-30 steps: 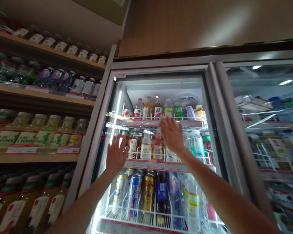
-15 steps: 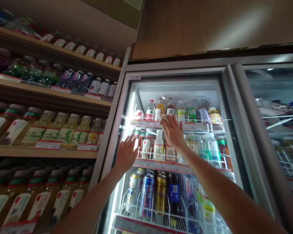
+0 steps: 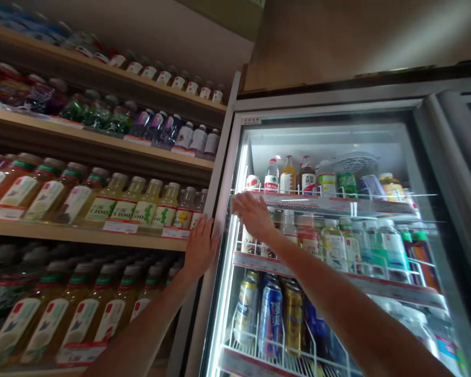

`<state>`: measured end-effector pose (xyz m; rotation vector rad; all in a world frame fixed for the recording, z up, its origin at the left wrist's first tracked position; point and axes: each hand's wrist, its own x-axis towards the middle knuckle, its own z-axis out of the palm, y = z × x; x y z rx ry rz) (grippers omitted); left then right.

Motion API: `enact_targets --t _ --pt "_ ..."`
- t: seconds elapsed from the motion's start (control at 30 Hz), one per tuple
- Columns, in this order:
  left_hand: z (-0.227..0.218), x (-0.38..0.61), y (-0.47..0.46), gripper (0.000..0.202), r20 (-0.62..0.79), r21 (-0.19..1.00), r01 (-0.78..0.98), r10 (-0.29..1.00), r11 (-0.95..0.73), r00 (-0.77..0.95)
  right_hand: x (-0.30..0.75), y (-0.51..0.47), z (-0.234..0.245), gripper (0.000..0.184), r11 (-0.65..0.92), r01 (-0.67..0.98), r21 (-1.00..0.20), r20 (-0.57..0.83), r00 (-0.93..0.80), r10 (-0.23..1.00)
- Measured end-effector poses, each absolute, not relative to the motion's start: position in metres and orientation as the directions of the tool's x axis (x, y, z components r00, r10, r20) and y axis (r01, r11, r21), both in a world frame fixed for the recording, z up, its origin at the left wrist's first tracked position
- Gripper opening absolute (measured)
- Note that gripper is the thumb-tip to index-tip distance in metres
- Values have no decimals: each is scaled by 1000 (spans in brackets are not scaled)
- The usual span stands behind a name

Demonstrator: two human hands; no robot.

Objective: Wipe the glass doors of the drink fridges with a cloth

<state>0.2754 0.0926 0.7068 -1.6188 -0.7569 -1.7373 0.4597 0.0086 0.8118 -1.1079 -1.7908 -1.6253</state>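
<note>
My right hand (image 3: 253, 214) is against the glass door (image 3: 317, 139) of a lit drinks fridge, near its left side, at the height of the upper shelves. A small pale cloth (image 3: 233, 204) shows at its fingertips, pressed under the fingers; most of it is hidden by the hand. My left hand (image 3: 200, 248) rests with fingers stretched out on the left edge of the metal fridge frame (image 3: 224, 183), beside the bottle shelves. Behind the glass, bottles and cans stand in rows on wire-fronted shelves, such as a blue can (image 3: 270, 317) and a gold can (image 3: 294, 319).
On the left, a wooden shelf (image 3: 82, 234) carries juice bottles (image 3: 137, 201) with price tags below, and more rows stand above and beneath. A thick metal door post (image 3: 451, 157) is at the right. Wooden panelling (image 3: 337, 42) runs above the fridge.
My right hand has swept left across the glass with the cloth. My left hand has shifted from the glass onto the frame's left edge. The view has turned left.
</note>
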Motion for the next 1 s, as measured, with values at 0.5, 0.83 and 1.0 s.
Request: enact_targets --t 0.5,0.83,1.0 --pt "711 266 79 44 995 -5 664 -72 -747 -73 450 -7 693 46 236 553 799 442 -807 392" --pt "668 291 61 42 990 -142 717 -78 -683 122 517 -41 737 45 -118 905 409 894 -371 252" --pt "634 313 56 44 990 -107 747 -1 -656 141 535 -56 636 50 163 539 827 464 -816 344"
